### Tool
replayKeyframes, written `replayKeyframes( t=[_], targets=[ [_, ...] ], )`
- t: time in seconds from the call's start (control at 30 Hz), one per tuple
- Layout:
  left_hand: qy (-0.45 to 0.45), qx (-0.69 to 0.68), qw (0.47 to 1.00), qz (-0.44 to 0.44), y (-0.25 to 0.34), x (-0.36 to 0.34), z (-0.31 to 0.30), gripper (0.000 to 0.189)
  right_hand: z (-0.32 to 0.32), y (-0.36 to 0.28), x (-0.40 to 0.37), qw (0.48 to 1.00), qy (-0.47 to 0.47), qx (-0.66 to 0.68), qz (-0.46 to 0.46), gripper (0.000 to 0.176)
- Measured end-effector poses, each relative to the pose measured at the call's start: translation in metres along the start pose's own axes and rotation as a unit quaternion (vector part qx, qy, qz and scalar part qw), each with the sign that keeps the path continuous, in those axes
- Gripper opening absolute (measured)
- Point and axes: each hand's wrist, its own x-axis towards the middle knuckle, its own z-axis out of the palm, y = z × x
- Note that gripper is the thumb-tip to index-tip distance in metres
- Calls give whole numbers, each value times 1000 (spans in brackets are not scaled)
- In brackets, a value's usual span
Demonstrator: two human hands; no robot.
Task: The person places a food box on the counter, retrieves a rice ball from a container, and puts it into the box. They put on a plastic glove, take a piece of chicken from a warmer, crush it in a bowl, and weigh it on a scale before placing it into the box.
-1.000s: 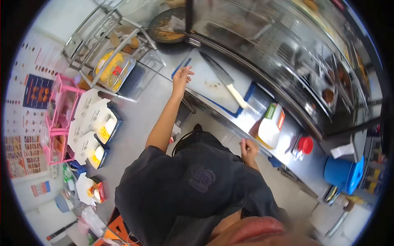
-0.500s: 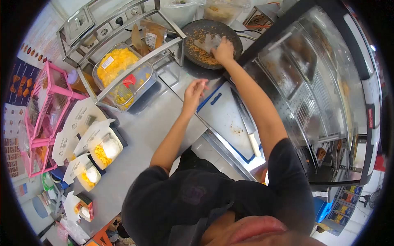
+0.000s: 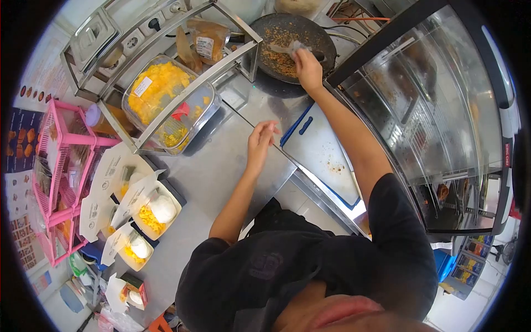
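My right hand (image 3: 308, 67) is over the dark round pan (image 3: 265, 63), its fingers pinched on a crumpled clear plastic bag (image 3: 292, 48). Brown crumbly food (image 3: 279, 37) lies spread in the pan under the bag. My left hand (image 3: 262, 138) hovers above the metal counter (image 3: 221, 166), left of the white cutting board (image 3: 318, 146). Its fingers are curled together, and whether anything is between them is too small to tell. Brown crumbs dot the board, which has a blue edge. My right forearm hides much of the knife on it.
Open boxes with rice and yellow food (image 3: 160, 213) stand at the left. Behind them is a pink rack (image 3: 65, 138). A metal frame (image 3: 193, 88) surrounds a tub of yellow food (image 3: 157, 91). A glass display case (image 3: 420, 122) stands at the right.
The view has shifted, so the counter items appear further right. My right hand has lifted a little from the food with the plastic bag. My left hand remains above the counter.
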Motion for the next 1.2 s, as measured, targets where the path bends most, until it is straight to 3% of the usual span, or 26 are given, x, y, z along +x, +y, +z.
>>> replayKeyframes(
  t=[0.1,0.13,0.23,0.37,0.47,0.6,0.63,0.73,0.8,0.87,0.97,1.07,1.1,1.13,1.2],
  targets=[
    [14,-9,996,93,14,24,28,25,-13,-19,2,978,147,83,126,16],
    [23,-9,990,137,19,34,40,26,-16,-27,-2,960,149,161,176,17],
    [24,86,957,275,34,62,72,33,-34,-50,-18,856,172,392,291,20],
    [56,150,930,332,45,71,108,38,-89,-80,-29,804,156,467,333,17],
    [99,146,906,386,51,51,139,35,-130,-96,-43,827,199,445,281,16],
    [91,110,894,425,51,18,185,27,-203,-110,-72,731,226,547,340,12],
    [76,118,884,446,55,5,197,21,-219,-105,-85,739,224,538,338,16],
    [-17,149,857,493,53,-43,235,16,-283,-92,-127,674,261,617,311,26],
    [-121,157,865,461,46,-85,266,14,-334,-85,-160,645,234,654,318,35],
    [-225,174,849,446,30,-125,298,12,-377,-63,-210,640,195,645,368,35],
    [-352,197,828,389,2,-196,347,11,-447,-44,-281,600,192,694,350,36],
    [-424,180,825,326,-35,-262,396,12,-500,-22,-367,542,250,714,366,40],
    [-446,179,814,326,-49,-281,411,12,-513,-13,-398,547,258,706,368,53],
    [-467,179,804,323,-65,-299,425,12,-534,-20,-416,449,293,749,390,66],
    [-501,173,775,343,-87,-336,446,13,-564,-21,-464,402,298,822,274,73]
  ],
)
